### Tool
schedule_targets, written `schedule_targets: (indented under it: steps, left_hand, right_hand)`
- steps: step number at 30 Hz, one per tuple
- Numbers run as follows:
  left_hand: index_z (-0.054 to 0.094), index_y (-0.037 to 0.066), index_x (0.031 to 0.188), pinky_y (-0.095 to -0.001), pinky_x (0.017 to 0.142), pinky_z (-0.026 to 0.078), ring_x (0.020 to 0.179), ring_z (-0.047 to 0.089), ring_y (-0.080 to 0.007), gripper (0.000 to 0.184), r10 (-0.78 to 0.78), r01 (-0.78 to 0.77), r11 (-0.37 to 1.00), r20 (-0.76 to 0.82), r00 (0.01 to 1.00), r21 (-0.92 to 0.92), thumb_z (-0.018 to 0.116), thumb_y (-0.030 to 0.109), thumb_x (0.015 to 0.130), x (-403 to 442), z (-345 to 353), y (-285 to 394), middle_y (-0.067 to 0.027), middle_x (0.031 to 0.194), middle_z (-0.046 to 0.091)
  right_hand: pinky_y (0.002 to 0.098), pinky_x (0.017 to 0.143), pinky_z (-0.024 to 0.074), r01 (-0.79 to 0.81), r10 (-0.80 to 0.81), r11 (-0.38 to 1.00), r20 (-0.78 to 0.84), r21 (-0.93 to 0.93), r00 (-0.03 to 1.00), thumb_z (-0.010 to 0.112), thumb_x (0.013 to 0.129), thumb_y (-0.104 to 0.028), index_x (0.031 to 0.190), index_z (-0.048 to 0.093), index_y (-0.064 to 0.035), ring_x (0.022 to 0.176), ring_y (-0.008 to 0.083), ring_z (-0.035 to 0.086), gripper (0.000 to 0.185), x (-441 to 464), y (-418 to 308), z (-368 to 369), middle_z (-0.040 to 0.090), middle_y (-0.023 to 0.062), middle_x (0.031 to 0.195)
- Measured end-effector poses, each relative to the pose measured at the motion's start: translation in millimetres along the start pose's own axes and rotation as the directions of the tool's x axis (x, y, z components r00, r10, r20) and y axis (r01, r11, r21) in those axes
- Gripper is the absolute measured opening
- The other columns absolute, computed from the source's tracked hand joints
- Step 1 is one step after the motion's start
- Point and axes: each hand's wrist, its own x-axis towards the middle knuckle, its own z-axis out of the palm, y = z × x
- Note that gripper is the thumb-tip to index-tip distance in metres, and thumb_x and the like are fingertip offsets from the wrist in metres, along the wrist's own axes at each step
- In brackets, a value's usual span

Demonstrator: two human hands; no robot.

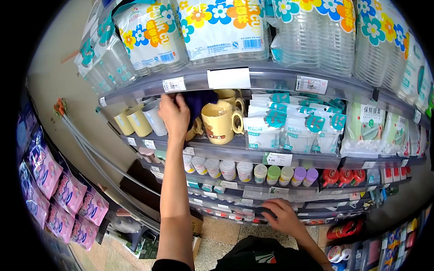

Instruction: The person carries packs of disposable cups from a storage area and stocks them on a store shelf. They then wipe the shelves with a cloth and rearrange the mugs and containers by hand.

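Observation:
My left hand (174,117) reaches into the shelf just under the upper shelf's edge, closed on a dark purple cloth (199,103). The cloth lies between a grey-white cup (154,118) on the left and a yellow mug (218,123) with a printed front on the right. Part of another yellow mug (228,95) shows behind. Lower down, my right hand (284,216) hangs by the lower shelf edges with its fingers loosely bent and apart. I see nothing held in it, and contact with the shelf cannot be made out.
Bags of plastic cups (221,31) fill the top shelf above my hands. Pale yellow cups (138,121) stand at the left end, and white packets (289,126) hang right of the mugs. Small round containers (228,169) line the shelf below. Pink packs (61,217) hang at far left.

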Motion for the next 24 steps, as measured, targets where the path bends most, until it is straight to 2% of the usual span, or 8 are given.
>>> schedule_targets:
  steps: [6, 8, 12, 14, 16, 18, 20, 24]
  left_hand:
    - [0.047, -0.002, 0.106, -0.0327, 0.081, 0.045, 0.088, 0.053, -0.0198, 0.018, -0.300, 0.014, 0.908, -0.627, 0.719, -0.418, 0.050, 0.013, 0.096, -98.2, -47.8, 39.1, -0.0108, 0.100, 0.052]
    - [0.042, -0.001, 0.108, -0.0370, 0.086, 0.045, 0.092, 0.054, -0.0221, 0.021, -0.255, -0.305, 0.737, -0.666, 0.701, -0.603, 0.050, 0.013, 0.095, -132.2, -75.9, 81.6, -0.0140, 0.106, 0.050]
    - [0.039, -0.001, 0.110, -0.0446, 0.092, 0.044, 0.100, 0.055, -0.0278, 0.021, -0.045, 0.017, 0.283, 0.004, 0.999, -0.959, 0.045, 0.010, 0.094, -222.1, -103.4, 127.7, -0.0197, 0.117, 0.051]
    - [0.042, -0.003, 0.112, -0.0430, 0.093, 0.044, 0.101, 0.057, -0.0303, 0.024, 0.178, 0.234, 0.380, 0.319, 0.931, -0.895, 0.048, 0.012, 0.094, -263.6, -87.9, 141.3, -0.0217, 0.115, 0.053]
    - [0.050, -0.003, 0.111, -0.0410, 0.098, 0.041, 0.104, 0.057, -0.0309, 0.025, 0.354, 0.278, 0.371, 0.412, 0.839, -0.886, 0.053, 0.014, 0.093, -259.2, -89.0, 143.2, -0.0238, 0.114, 0.054]
    - [0.057, -0.003, 0.107, -0.0399, 0.095, 0.041, 0.102, 0.057, -0.0315, 0.025, 0.426, 0.278, 0.363, 0.424, 0.799, -0.889, 0.062, 0.012, 0.088, -246.0, -81.2, 137.7, -0.0218, 0.111, 0.056]
    - [0.059, -0.001, 0.107, -0.0417, 0.089, 0.042, 0.101, 0.056, -0.0328, 0.030, 0.554, -0.138, 0.672, 0.370, 0.745, -0.728, 0.069, 0.009, 0.080, -245.4, -59.0, 120.1, -0.0180, 0.111, 0.057]
    - [0.059, 0.003, 0.107, -0.0429, 0.087, 0.041, 0.103, 0.052, -0.0348, 0.038, 0.453, -0.199, 0.827, 0.414, 0.789, -0.526, 0.072, 0.006, 0.072, -241.2, -9.4, 102.4, -0.0163, 0.108, 0.057]
  right_hand:
    - [0.0389, 0.087, 0.0468, 0.062, -0.038, 0.976, -0.116, 0.210, 0.993, 0.075, 0.077, -0.019, 0.106, 0.065, -0.0042, 0.100, 0.0298, 0.061, 0.034, 2.3, -12.3, -6.1, 0.062, 0.0141, 0.111]
    - [0.0400, 0.091, 0.0443, 0.092, -0.022, 0.937, -0.206, 0.336, 0.978, 0.076, 0.077, -0.017, 0.110, 0.063, -0.0037, 0.105, 0.0313, 0.059, 0.038, 14.3, -29.0, -16.4, 0.059, 0.0159, 0.117]
    - [0.0441, 0.099, 0.0385, 0.212, 0.026, 0.782, -0.370, 0.587, 0.929, 0.076, 0.078, -0.018, 0.121, 0.058, -0.0033, 0.115, 0.0344, 0.054, 0.049, 23.9, -41.5, 1.9, 0.053, 0.0194, 0.126]
    - [0.0443, 0.100, 0.0382, 0.164, 0.061, 0.826, -0.374, 0.539, 0.925, 0.071, 0.082, -0.020, 0.124, 0.056, -0.0029, 0.116, 0.0333, 0.053, 0.047, 10.1, -36.7, 6.6, 0.055, 0.0187, 0.125]
    - [0.0430, 0.100, 0.0392, 0.083, 0.107, 0.893, -0.387, 0.443, 0.916, 0.066, 0.085, -0.021, 0.124, 0.054, -0.0024, 0.116, 0.0316, 0.054, 0.045, -10.5, -24.5, 14.0, 0.057, 0.0174, 0.123]
    - [0.0374, 0.095, 0.0451, -0.152, 0.869, 0.144, -0.052, 0.978, 0.492, 0.063, 0.087, -0.018, 0.123, 0.053, -0.0009, 0.108, 0.0272, 0.059, 0.041, -33.7, -11.8, 10.8, 0.060, 0.0144, 0.118]
    - [0.0345, 0.086, 0.0511, -0.032, 0.832, 0.181, -0.136, 0.983, 0.537, 0.060, 0.088, -0.024, 0.127, 0.048, -0.0001, 0.099, 0.0254, 0.063, 0.047, -40.1, 1.0, -19.2, 0.060, 0.0144, 0.116]
    - [0.0316, 0.061, 0.0556, 0.085, 0.761, 0.194, -0.204, 0.977, 0.615, 0.055, 0.089, -0.036, 0.123, 0.050, 0.0027, 0.082, 0.0237, 0.066, 0.051, -34.5, 9.1, -73.0, 0.063, 0.0161, 0.107]
